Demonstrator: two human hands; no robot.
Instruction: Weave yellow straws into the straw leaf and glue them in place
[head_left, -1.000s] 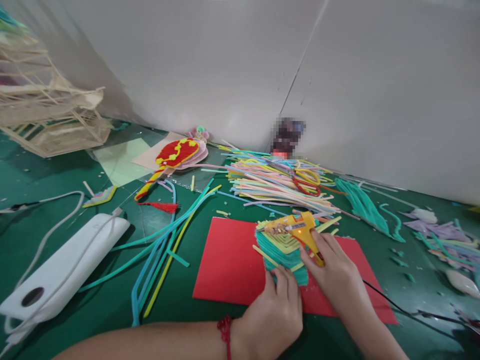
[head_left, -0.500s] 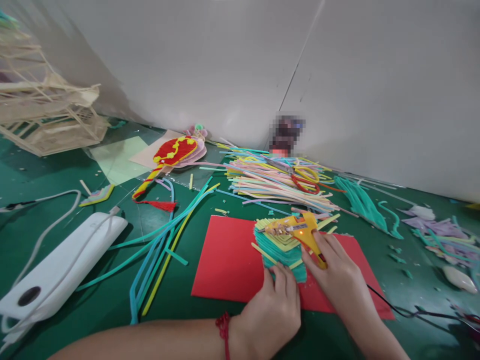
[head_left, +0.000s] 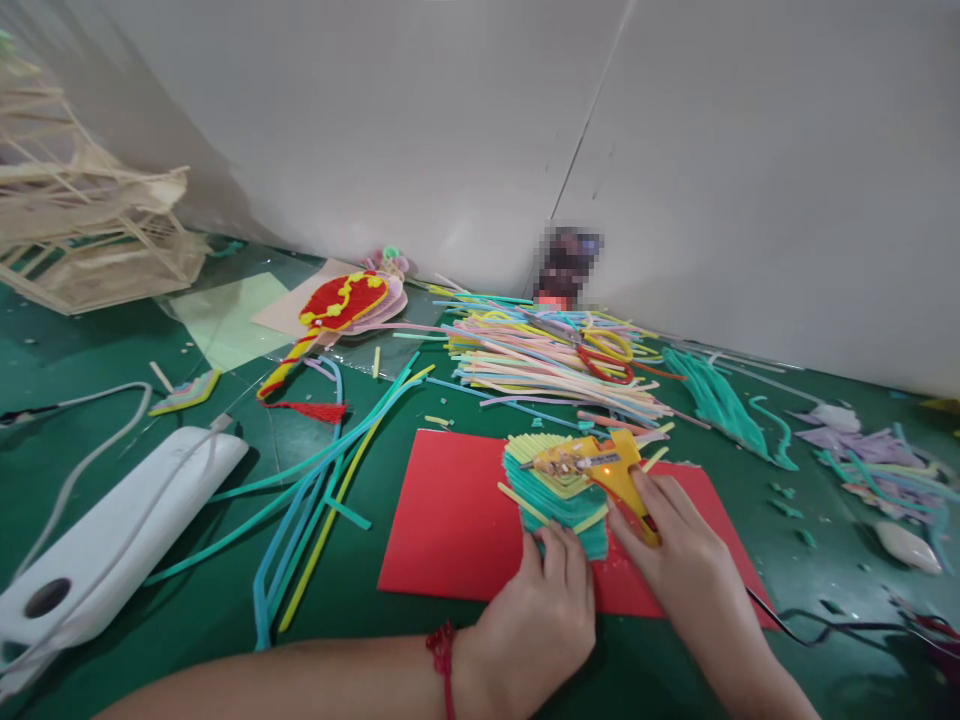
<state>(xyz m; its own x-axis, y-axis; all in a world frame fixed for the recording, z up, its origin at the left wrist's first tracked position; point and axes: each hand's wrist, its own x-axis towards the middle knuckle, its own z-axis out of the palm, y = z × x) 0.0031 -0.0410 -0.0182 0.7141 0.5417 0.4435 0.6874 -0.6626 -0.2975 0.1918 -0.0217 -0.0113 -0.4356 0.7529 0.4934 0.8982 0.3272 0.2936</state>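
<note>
Glue gun (head_left: 613,466) gripped in right hand (head_left: 686,550) has edged rightward, while left hand (head_left: 550,615) stays clamped on the striped panel (head_left: 564,509).

Right there, the right hand (head_left: 694,550) grips a yellow plastic glue gun (head_left: 619,468) over a green-and-yellow panel of fuzzy strips (head_left: 559,508); the left hand (head_left: 541,622) touches the panel's near edge.

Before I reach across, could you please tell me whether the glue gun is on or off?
On, it appears: a small orange light glows on the yellow glue gun in the right hand.
</note>
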